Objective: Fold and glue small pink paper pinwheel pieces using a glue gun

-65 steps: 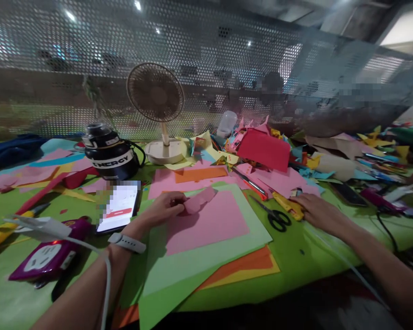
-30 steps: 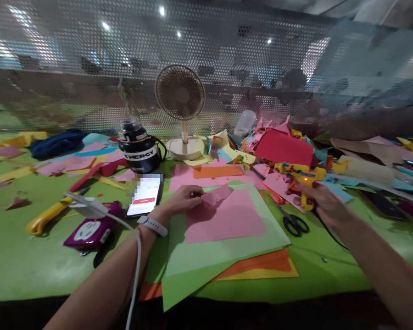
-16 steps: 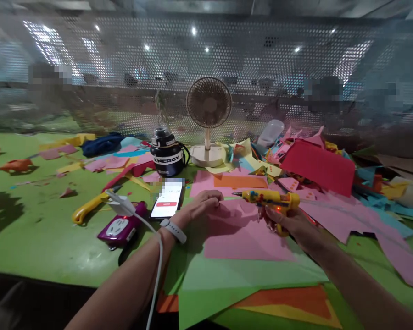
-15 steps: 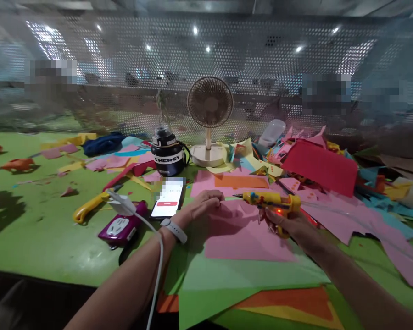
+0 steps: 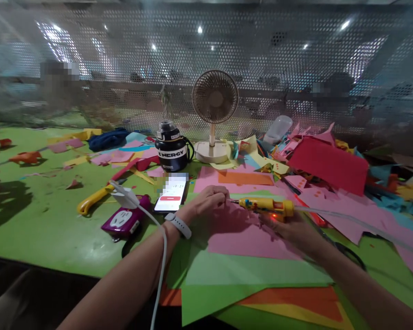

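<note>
My right hand (image 5: 278,224) is wrapped around a yellow glue gun (image 5: 261,205) with a small red light glowing on it. The gun lies level, its metal nozzle pointing left and almost at the fingertips of my left hand (image 5: 211,199). Those fingers are curled together in a pinch over the pink paper (image 5: 248,236) and seem to grip a raised piece of it, partly hidden. Beneath the pink paper lie a pale green sheet (image 5: 254,270) and a brighter green sheet (image 5: 206,300). A clear cord trails right from the gun.
Left of my arm are a lit phone (image 5: 170,201), a purple power socket (image 5: 122,222) with a white plug, and a yellow-handled tool (image 5: 94,198). Farther back stand a black bottle (image 5: 172,153) and a fan (image 5: 215,98). Paper scraps (image 5: 326,162) heap up at right.
The glue gun has turned more level and its nozzle has come close to my left fingers. My left hand has curled tighter. The whole view has shifted slightly.
</note>
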Demonstrator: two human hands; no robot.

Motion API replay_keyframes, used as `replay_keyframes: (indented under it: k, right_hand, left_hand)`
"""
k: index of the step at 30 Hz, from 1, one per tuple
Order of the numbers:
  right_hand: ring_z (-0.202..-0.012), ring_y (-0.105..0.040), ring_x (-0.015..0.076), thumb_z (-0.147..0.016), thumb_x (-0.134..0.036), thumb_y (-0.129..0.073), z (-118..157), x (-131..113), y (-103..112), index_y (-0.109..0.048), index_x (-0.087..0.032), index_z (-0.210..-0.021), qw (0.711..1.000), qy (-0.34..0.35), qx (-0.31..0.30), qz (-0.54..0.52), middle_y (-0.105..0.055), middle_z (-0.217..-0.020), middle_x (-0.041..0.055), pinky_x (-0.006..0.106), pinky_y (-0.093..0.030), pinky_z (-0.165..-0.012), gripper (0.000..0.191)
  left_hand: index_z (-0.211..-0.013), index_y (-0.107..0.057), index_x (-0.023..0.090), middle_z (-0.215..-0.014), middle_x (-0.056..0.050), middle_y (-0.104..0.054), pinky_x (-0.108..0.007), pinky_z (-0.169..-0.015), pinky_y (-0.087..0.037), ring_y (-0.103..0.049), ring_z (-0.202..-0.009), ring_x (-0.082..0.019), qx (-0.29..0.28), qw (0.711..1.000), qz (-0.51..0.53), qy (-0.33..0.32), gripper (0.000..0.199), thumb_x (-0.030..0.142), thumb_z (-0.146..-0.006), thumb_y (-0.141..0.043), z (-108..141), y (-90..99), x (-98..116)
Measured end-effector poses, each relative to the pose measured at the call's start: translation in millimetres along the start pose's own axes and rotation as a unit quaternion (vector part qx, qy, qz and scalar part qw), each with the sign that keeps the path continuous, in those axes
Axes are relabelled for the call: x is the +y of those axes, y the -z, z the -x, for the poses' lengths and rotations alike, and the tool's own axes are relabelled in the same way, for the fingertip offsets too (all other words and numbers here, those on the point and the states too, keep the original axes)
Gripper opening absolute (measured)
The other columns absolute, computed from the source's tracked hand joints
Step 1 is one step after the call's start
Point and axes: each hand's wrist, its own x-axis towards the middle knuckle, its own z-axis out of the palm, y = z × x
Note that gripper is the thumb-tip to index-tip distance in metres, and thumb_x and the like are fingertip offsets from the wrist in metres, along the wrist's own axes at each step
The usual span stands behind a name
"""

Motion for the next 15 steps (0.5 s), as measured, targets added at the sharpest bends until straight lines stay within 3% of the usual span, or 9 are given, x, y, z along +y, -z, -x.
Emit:
replay_keyframes:
  k: [5, 9, 12, 15]
  right_hand:
    - [-0.069, -0.062, 0.0179, -0.069, -0.055, -0.071, -1.8, -0.5, -3.4, -0.072, -0.021, -0.097, 0.999, 0.023, 0.015, 0.017, -0.071, -0.082, 0.0064, 0.027, -0.053, -0.053, 0.045]
    - [-0.072, -0.065, 0.0203, -0.067, -0.053, -0.074, 3.3, -2.9, 0.6, -0.074, -0.019, -0.089, 0.999, 0.030, 0.023, 0.033, -0.071, -0.076, 0.0068, 0.029, -0.056, -0.059, 0.041]
    - [-0.071, -0.064, 0.0209, -0.063, -0.054, -0.075, 5.6, -6.5, 1.9, -0.074, -0.019, -0.085, 0.996, 0.055, 0.053, 0.044, -0.071, -0.072, 0.0061, 0.030, -0.056, -0.059, 0.040]
    - [-0.066, -0.061, 0.0193, -0.064, -0.052, -0.076, 5.4, -8.5, 0.9, -0.073, -0.021, -0.088, 0.997, 0.045, 0.043, 0.048, -0.069, -0.072, 0.0055, 0.028, -0.053, -0.051, 0.040]
  left_hand:
    - [-0.055, -0.045, 0.019, -0.055, 0.003, -0.040, -0.026, -0.052, -0.029, -0.037, -0.056, -0.013, 0.005, 1.000, 0.004, -0.003, 0.010, 0.024, -0.064, -0.041, -1.9, 0.9, -3.2]
    - [-0.054, -0.045, 0.019, -0.057, 0.002, -0.043, -0.026, -0.053, -0.030, -0.039, -0.058, -0.013, 0.010, 1.000, -0.001, -0.012, 0.013, 0.024, -0.065, -0.040, -0.6, 0.7, -3.7]
    - [-0.055, -0.046, 0.018, -0.058, 0.002, -0.044, -0.026, -0.054, -0.031, -0.040, -0.058, -0.013, 0.011, 1.000, 0.000, -0.016, 0.012, 0.023, -0.064, -0.040, 0.2, 0.1, -2.0]
    - [-0.055, -0.047, 0.018, -0.058, 0.001, -0.045, -0.026, -0.054, -0.032, -0.040, -0.057, -0.013, 0.011, 1.000, 0.004, -0.016, 0.013, 0.022, -0.065, -0.040, 0.2, 0.3, -0.7]
